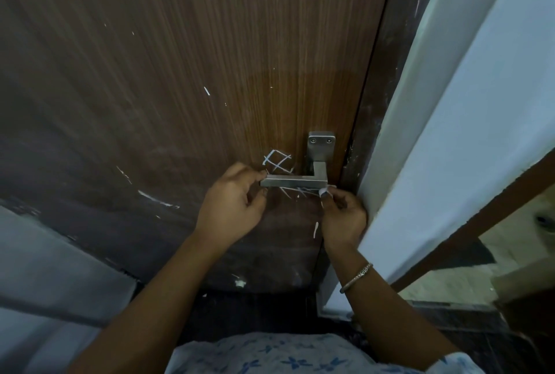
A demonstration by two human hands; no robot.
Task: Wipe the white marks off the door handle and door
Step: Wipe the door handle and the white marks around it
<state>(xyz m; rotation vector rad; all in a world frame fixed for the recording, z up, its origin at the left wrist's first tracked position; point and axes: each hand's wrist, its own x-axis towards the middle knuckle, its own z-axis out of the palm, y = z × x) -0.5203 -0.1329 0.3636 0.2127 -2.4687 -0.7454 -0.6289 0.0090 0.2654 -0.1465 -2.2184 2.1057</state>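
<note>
A brown wooden door (210, 58) carries a square steel lever handle (295, 182) on a plate near its right edge. White crosshatch marks (277, 161) sit just above the lever, and more white lines (292, 192) run below it. My left hand (232, 205) pinches the free left end of the lever between thumb and fingers. My right hand (344, 214) is below the lever's right end and pinches a small white piece (323, 192), touching the door by the lines. What the piece is I cannot tell.
Scattered white streaks (157, 199) and specks mark the door farther left and lower down. A dark door frame (387, 73) and a pale blue wall (450, 133) stand close on the right, against my right hand. Dark floor lies below.
</note>
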